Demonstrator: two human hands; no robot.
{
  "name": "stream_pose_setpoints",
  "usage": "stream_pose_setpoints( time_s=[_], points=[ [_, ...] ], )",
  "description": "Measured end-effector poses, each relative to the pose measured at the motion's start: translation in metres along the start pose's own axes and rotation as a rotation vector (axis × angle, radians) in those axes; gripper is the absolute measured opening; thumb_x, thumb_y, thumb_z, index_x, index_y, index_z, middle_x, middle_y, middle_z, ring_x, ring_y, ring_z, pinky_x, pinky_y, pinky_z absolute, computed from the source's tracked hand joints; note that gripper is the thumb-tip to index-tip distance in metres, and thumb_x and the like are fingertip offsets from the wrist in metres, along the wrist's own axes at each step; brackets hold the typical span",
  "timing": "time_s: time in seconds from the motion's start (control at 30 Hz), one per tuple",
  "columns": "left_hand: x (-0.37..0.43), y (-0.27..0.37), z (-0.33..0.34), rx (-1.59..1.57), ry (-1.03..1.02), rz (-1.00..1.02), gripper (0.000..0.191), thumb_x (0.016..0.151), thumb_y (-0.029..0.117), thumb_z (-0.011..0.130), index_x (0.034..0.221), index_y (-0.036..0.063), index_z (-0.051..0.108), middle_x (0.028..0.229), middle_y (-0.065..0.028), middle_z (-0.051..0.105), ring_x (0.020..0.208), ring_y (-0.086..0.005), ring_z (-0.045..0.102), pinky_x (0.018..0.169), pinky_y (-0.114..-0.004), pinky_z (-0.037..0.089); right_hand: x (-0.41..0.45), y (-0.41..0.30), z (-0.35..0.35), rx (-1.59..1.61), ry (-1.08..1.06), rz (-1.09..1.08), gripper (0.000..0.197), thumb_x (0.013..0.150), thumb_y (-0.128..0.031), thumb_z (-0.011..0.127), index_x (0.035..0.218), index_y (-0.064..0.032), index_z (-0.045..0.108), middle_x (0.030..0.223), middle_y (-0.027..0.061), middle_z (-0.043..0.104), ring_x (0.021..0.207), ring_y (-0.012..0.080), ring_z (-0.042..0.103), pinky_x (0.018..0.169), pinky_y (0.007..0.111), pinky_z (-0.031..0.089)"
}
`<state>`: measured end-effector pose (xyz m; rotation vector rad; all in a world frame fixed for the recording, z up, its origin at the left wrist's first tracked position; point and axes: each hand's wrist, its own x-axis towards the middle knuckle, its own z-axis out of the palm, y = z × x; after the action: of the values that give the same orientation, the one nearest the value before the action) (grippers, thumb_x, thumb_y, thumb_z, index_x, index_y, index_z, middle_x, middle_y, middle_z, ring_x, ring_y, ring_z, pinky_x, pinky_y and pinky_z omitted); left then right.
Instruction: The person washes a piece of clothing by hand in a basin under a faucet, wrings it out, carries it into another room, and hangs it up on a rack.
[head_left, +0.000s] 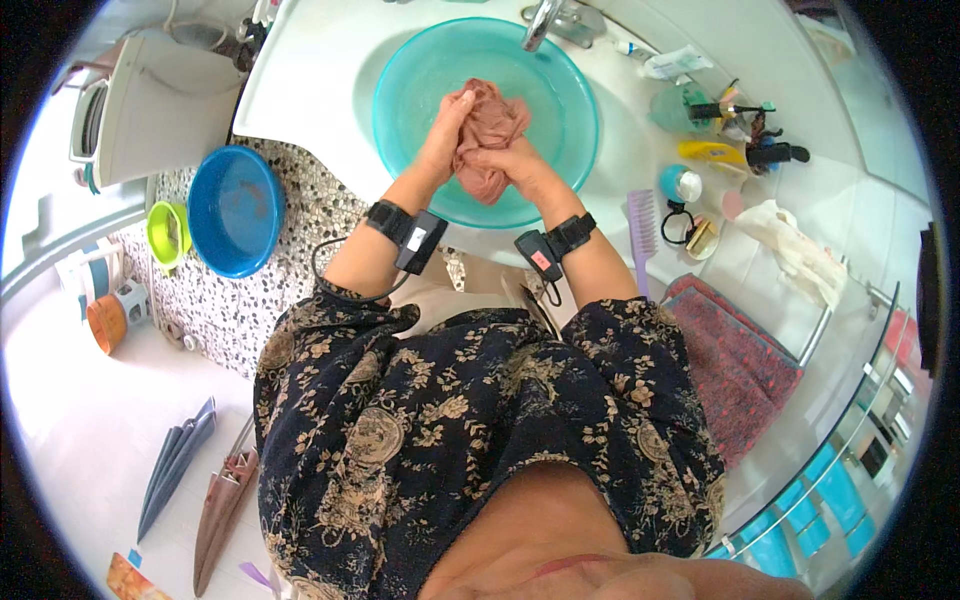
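Observation:
Both of my hands grip a bunched, wet-looking pinkish-brown cloth (491, 124) above a turquoise plastic basin (390, 142). On the cloth's left side is my left hand (448, 131), its thumb pointing up along the fabric. Lower on the right, my right hand (517, 165) closes round the cloth with the thumb across its front. Some fingers of both hands are hidden by the fabric. Water appears to stand in the basin, which sits in a white washbasin counter (315, 75). A chrome faucet (544, 26) reaches over the basin's far rim.
Right of the basin lie a lilac comb (642, 232), a yellow bottle (709, 152) and a green cup (675, 109) near toothbrushes. A reddish-grey towel (739, 367) hangs at the right. On the left are a blue basin (236, 214) and a lime-green bowl (168, 236).

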<state>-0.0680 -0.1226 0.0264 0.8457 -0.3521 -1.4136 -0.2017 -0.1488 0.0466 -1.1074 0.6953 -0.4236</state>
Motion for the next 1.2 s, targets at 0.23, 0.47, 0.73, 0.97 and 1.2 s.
stream_pose_setpoints(
  time_s=[0.23,0.47,0.73,0.97,1.2],
  points=[
    [-0.01,0.027,-0.036,0.546,-0.026,-0.042,0.08,0.081,0.058,0.054,0.139,0.0103,0.026,0.137,-0.0149,0.034,0.122,-0.0302,0.037,0.097,-0.048,0.033,-0.003,-0.014,-0.012,0.566,0.196,0.067,0.043,0.073,-0.021,0.067,0.11,-0.0056,0.053,0.107,0.0104,0.057,0.102,0.0223,0.054,0.087,0.034,0.046],
    [-0.014,0.006,-0.011,-0.148,-0.392,-0.23,0.102,0.069,0.067,0.056,0.141,0.0097,0.013,0.138,-0.0131,0.033,0.126,-0.0264,0.036,0.101,-0.038,0.037,-0.019,-0.017,0.013,0.498,-0.004,-0.192,0.042,0.077,-0.033,0.061,0.111,-0.01,0.053,0.104,0.0091,0.059,0.094,0.0239,0.056,0.076,0.035,0.048],
    [0.002,0.041,-0.018,0.183,-0.442,0.038,0.078,0.073,0.047,0.07,0.13,0.0063,0.034,0.121,-0.0128,0.047,0.114,-0.0232,0.047,0.092,-0.034,0.045,-0.016,-0.027,0.024,-1.251,0.106,-0.851,0.04,0.077,-0.037,0.061,0.109,-0.0131,0.055,0.101,0.0045,0.06,0.085,0.022,0.059,0.068,0.033,0.049],
    [0.006,0.043,-0.005,0.317,-0.137,-0.045,0.035,0.077,0.022,0.07,0.1,0.0019,0.052,0.094,-0.0066,0.057,0.086,-0.0156,0.057,0.07,-0.029,0.049,-0.014,-0.029,0.011,0.528,-0.155,0.311,0.041,0.078,-0.037,0.065,0.108,-0.0092,0.056,0.106,0.0037,0.059,0.096,0.0172,0.057,0.079,0.031,0.048],
    [0.019,0.025,-0.003,1.309,-0.081,0.448,0.02,0.079,0.022,0.059,0.075,0.0032,0.057,0.074,-0.0014,0.06,0.069,-0.0162,0.057,0.06,-0.033,0.046,0.003,-0.015,0.012,-0.69,0.02,0.144,0.045,0.072,-0.027,0.068,0.109,-0.0048,0.057,0.105,0.0108,0.06,0.096,0.018,0.057,0.081,0.028,0.045]
  ],
)
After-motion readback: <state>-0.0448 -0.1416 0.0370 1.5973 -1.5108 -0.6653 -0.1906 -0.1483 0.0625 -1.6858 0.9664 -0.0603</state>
